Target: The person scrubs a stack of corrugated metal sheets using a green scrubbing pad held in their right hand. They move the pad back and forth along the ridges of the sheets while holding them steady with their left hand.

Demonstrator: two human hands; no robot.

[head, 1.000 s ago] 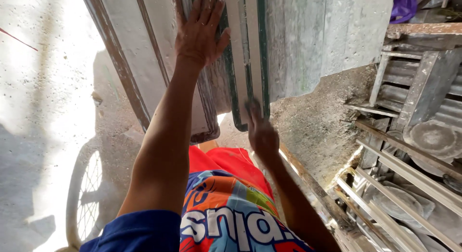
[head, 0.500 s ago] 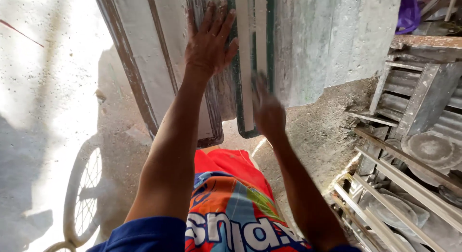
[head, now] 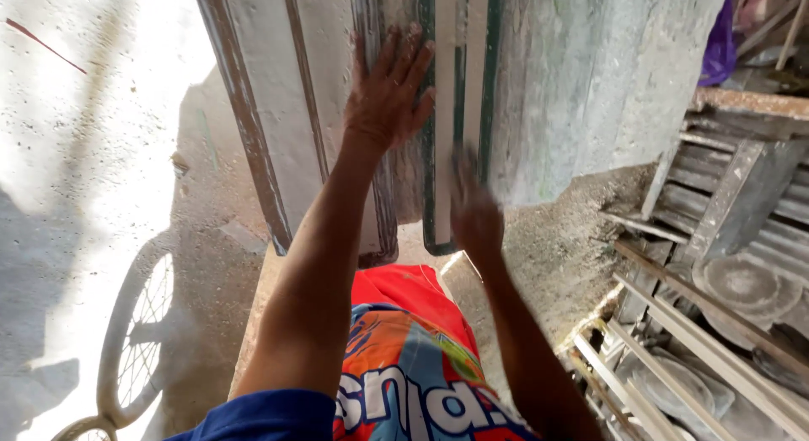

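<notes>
**Leaning frames steadied by two hands**

A stack of flat frames (head: 438, 112), white with dark green and brown edges, is seen leaning upright against a grey wall (head: 590, 79), its lower ends close to a sandy floor (head: 548, 256). The left hand (head: 389, 91) is laid flat on the face of the stack, fingers (head: 411, 49) spread and pressed against the boards. The right hand (head: 474, 209) is placed lower, at the green-edged frame, but it is blurred, so whether its fingers are curled round an edge or only touching cannot be told. A bicycle wheel (head: 139, 331) is seen at the lower left and a rack of dusty round moulds (head: 742, 285) at the right.

Since nothing is gripped by the flat left palm, the frames could be judged liable to slide sideways or tip outward; the loose sand under them would add to that, and the rack nearby could be struck.
</notes>
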